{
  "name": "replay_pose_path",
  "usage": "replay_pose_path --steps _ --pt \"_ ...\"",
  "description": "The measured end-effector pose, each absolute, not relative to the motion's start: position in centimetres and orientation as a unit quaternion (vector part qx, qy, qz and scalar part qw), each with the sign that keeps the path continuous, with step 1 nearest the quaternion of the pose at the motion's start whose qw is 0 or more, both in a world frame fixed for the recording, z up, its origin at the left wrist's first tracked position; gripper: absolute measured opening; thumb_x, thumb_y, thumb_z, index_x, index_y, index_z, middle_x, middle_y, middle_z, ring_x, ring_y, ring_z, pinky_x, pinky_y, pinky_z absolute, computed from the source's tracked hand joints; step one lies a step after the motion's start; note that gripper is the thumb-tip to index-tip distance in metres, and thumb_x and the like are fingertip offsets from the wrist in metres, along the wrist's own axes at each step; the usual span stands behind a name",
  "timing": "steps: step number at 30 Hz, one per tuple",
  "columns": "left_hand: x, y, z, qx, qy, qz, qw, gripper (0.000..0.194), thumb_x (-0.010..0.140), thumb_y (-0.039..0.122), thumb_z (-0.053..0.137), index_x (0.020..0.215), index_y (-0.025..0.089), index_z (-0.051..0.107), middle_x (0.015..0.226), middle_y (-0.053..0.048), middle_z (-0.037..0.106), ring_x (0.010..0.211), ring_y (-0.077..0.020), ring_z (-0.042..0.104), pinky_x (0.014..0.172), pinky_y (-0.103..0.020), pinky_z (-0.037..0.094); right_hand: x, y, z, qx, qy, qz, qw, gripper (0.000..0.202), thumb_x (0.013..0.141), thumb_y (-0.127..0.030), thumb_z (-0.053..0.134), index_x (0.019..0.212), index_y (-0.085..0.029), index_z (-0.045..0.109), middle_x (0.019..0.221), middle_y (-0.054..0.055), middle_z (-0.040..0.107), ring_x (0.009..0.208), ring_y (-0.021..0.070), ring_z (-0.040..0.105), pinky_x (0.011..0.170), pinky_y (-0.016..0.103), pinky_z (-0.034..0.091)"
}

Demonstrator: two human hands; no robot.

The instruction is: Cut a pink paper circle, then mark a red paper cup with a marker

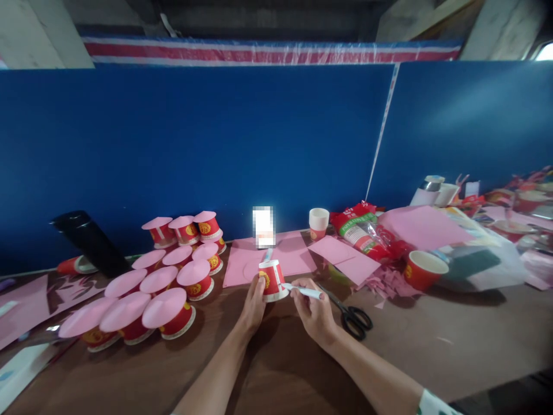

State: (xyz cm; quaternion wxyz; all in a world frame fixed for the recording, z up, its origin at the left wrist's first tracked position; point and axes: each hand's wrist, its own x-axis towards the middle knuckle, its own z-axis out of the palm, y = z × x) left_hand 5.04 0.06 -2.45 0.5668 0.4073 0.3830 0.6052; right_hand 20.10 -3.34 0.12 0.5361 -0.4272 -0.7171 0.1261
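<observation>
At the far left a black bottle (pixel 90 242) leans toward the blue panel (pixel 190 144), and next to it stand rows of red cups with pink paper cones (pixel 164 307) on top. Then comes the left hand (pixel 254 306), its fingers curled around the near left side of a single paper cup (pixel 268 281), which is held upside down, wide rim low, in front of a pink sheet (pixel 298 253). The cup lies between the two hands, touching the left. From its right side a white pen (pixel 309 292) runs crosswise, long axis nearly level, tip pointing left at the cup's pale strip; I cannot tell whether it touches. The right hand (pixel 314 314) pinches the pen between thumb and fingers. Just beside that hand, further right, lie black scissors (pixel 356 320), handles toward the person.
</observation>
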Motion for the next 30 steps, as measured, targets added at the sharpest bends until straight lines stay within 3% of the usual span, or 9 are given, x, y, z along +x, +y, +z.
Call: replay_pose_path --steps 14,30 --pt "5.19 0.06 -2.34 0.385 0.385 0.604 0.582 0.038 0.075 0.048 0.051 0.098 0.018 0.053 0.097 -0.005 0.062 0.086 -0.0187 0.057 0.074 -0.030 0.045 20.08 -3.31 0.02 -0.432 -0.712 0.127 0.539 0.014 0.087 -0.022 0.042 0.081 -0.018 0.054 0.071 0.002 0.058 0.066 0.0139 0.055 0.063 0.024 0.042" --pt "5.03 0.53 -3.11 0.372 0.393 0.621 0.567 0.035 0.073 0.048 0.053 0.090 0.017 0.055 0.085 -0.002 0.061 0.077 -0.0158 0.056 0.071 -0.028 0.045 20.17 -3.34 0.27 -0.435 -0.705 0.127 0.546 0.015 0.087 -0.021 0.042 0.079 -0.017 0.054 0.070 0.002 0.058 0.064 0.0136 0.055 0.063 0.024 0.043"
